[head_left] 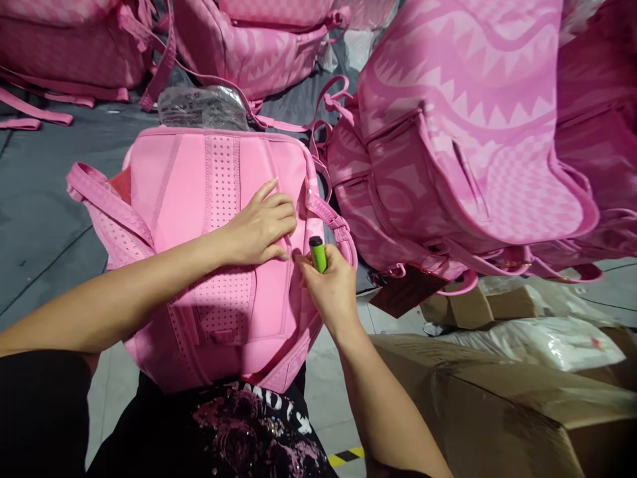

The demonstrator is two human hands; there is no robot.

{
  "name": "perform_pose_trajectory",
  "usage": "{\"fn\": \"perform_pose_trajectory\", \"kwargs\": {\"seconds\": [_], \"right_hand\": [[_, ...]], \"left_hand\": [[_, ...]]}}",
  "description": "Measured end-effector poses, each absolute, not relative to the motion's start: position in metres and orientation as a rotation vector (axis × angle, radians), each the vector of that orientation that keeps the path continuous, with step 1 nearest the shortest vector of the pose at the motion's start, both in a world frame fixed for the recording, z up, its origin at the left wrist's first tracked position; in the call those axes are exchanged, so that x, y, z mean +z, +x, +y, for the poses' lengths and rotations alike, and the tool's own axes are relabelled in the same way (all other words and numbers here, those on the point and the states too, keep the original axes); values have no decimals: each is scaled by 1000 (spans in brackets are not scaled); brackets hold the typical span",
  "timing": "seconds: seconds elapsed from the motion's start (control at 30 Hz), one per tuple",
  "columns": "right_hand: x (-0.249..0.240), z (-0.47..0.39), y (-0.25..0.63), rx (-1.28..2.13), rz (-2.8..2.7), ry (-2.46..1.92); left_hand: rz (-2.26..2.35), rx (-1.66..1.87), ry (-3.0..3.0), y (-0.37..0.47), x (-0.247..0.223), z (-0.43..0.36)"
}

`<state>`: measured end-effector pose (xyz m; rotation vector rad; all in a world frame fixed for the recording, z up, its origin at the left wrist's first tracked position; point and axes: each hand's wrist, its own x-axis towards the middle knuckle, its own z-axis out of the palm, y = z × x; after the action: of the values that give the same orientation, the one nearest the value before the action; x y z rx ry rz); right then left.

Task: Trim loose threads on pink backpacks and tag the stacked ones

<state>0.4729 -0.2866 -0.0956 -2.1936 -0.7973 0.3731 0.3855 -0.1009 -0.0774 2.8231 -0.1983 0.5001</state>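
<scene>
A pink backpack [172, 179] lies with its padded back panel facing up, its lower end against the person's dark clothing. Across the right part of that panel rests my left hand [263, 226], fingers spread and nothing in it. My right hand [331, 282] is closed around a green lighter-like object with a black end [318, 255], beside the backpack's right edge. The thumb and fingertips of this hand are near the side seam, and what they touch there is partly hidden. One shoulder strap [107, 199] loops out at the left, another [331, 216] at the right.
More pink backpacks [462, 133] stand close on the right, with a dark red tag [408, 289] hanging below. Others [253, 56] lie at the back on the grey-covered table [40, 232], near clear plastic wrap [202, 106]. Cardboard boxes [488, 398] sit at the lower right.
</scene>
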Motion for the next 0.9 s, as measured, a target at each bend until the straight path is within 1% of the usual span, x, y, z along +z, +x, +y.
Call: {"fn": "perform_pose_trajectory", "kwargs": {"seconds": [0.2,0.37,0.43,0.57,0.77,0.83,0.9], "right_hand": [[-96,-280,480,460,-731,-2066],[-90,-276,482,700,-594,-1959],[-89,-275,482,718,-579,-1949],[-89,-273,481,641,-594,-1967],[-88,-283,479,648,-523,-1806],[-88,-287,476,549,-644,-1876],[-89,-288,473,338,-847,-1987]], "left_hand": [[-194,504,2764,386,-79,-100],[-180,496,2778,385,-78,-101],[-181,494,2770,385,-78,-101],[-189,493,2735,386,-79,-100],[-170,463,2730,386,-76,-101],[-162,459,2724,387,-75,-101],[-153,464,2710,387,-76,-102]]}}
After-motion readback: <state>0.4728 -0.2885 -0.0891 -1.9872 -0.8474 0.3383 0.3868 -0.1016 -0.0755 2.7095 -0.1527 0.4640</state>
